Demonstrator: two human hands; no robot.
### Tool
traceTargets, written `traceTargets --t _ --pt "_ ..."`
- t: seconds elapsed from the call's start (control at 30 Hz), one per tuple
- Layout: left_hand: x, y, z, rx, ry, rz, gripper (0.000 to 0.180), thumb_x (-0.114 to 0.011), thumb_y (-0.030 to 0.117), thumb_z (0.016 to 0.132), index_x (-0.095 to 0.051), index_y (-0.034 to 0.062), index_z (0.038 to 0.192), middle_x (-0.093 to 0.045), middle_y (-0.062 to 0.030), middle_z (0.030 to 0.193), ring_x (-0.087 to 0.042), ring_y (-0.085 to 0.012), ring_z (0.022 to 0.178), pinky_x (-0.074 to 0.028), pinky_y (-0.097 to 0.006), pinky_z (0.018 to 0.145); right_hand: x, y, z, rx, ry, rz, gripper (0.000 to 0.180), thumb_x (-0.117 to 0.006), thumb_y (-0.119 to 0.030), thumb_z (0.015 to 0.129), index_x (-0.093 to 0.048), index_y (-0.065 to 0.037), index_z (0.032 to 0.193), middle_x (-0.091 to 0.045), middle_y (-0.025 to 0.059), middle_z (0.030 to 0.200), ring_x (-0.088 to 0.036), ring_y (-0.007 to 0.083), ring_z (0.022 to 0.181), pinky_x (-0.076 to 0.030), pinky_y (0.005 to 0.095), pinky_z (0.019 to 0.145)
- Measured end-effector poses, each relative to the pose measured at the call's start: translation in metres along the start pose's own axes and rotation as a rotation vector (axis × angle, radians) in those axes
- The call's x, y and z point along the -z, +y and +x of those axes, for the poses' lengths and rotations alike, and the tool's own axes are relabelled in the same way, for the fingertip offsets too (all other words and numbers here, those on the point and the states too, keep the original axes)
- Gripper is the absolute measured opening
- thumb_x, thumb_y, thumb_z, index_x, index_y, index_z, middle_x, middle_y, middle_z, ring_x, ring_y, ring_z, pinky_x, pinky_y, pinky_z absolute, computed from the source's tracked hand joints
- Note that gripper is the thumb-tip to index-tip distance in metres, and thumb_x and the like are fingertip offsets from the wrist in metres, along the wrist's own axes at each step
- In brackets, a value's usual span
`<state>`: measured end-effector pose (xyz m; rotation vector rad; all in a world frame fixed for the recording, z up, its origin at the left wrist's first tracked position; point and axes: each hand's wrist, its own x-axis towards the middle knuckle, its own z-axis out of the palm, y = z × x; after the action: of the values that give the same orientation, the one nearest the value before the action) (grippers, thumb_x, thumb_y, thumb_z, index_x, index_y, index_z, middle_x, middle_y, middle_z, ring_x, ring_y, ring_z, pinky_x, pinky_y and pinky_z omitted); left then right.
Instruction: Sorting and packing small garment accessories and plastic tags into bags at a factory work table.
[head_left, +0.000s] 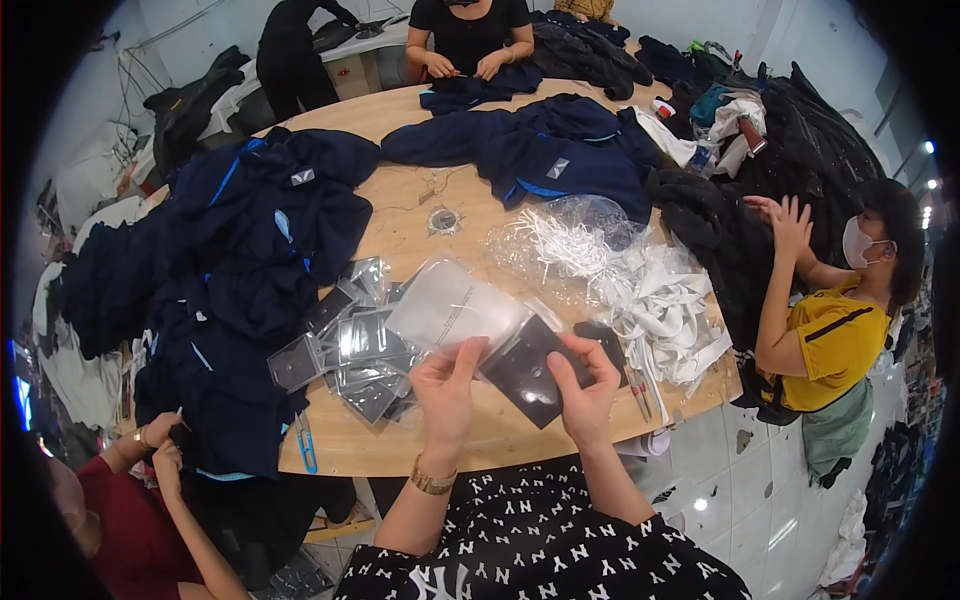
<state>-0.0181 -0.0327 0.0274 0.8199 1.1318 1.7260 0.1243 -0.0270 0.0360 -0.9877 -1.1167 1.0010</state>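
Both hands pinch one item above the near edge of the counter (420, 235): the left hand (446, 392) and right hand (585, 385) each hold a grip closed on a dark square card (525, 372), with a clear plastic sleeve (452, 308) rising from its upper left corner. Beyond and left of the grip, a large heap of navy jackets (240, 270) covers the counter's left side; a second navy pile (540, 150) lies farther away across the wood. To the right of the grip spreads a tangle of white straps (660, 300) under a crumpled clear bag (580, 235). Just left of the grip sits a loose stack of small clear packets with dark inserts (355, 345). Smallest, a blue clip (306, 445) rests at the counter's near edge, below the packets.
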Motion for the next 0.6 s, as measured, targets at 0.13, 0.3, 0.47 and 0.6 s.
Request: traceTargets --t 0.13,0.3,0.47,0.6 --pt "-0.007 0.002 0.001 0.027 -0.025 -0.13 0.014 -0.057 0.008 0.084 -0.063 -0.0028 0.091 -0.064 -0.0084 0.084 -0.06 -0.0115 0.074 -0.048 -0.022 0.069 -0.002 0.001 -0.004 -0.082 -0.058 0.081 0.02 -0.061 -0.001 0.077 -0.058 0.003 0.096 -0.061 0.0049 0.087 -0.055 0.0084 0.078 -0.043 0.0199 0.07" --pt "-0.01 0.005 0.004 0.231 -0.073 -0.367 0.019 -0.06 0.005 0.081 -0.06 -0.0026 0.098 -0.063 -0.0091 0.093 -0.06 -0.0142 0.082 -0.048 -0.025 0.073 -0.005 -0.003 -0.008 -0.115 -0.145 0.036 0.022 -0.061 -0.001 0.078 -0.058 0.004 0.099 -0.062 0.0068 0.089 -0.057 0.0091 0.079 -0.045 0.0205 0.072" --pt "-0.012 0.008 0.008 0.335 -0.04 -0.431 0.013 -0.062 0.004 0.079 -0.061 0.0003 0.091 -0.063 -0.0065 0.085 -0.06 -0.0133 0.078 -0.048 -0.024 0.07 -0.002 0.001 -0.005 -0.148 -0.2 0.048 0.024 -0.061 0.0 0.078 -0.057 0.005 0.101 -0.062 0.008 0.09 -0.057 0.009 0.079 -0.045 0.0203 0.072" --pt "-0.018 0.01 0.01 0.28 -0.025 -0.401 0.007 -0.064 0.005 0.078 -0.062 0.002 0.083 -0.063 -0.0037 0.079 -0.059 -0.0107 0.071 -0.047 -0.022 0.064 0.0 0.004 -0.003 -0.147 -0.211 0.086 0.024 -0.06 0.0 0.079 -0.057 0.006 0.102 -0.063 0.0084 0.091 -0.058 0.0093 0.079 -0.046 0.0206 0.072"
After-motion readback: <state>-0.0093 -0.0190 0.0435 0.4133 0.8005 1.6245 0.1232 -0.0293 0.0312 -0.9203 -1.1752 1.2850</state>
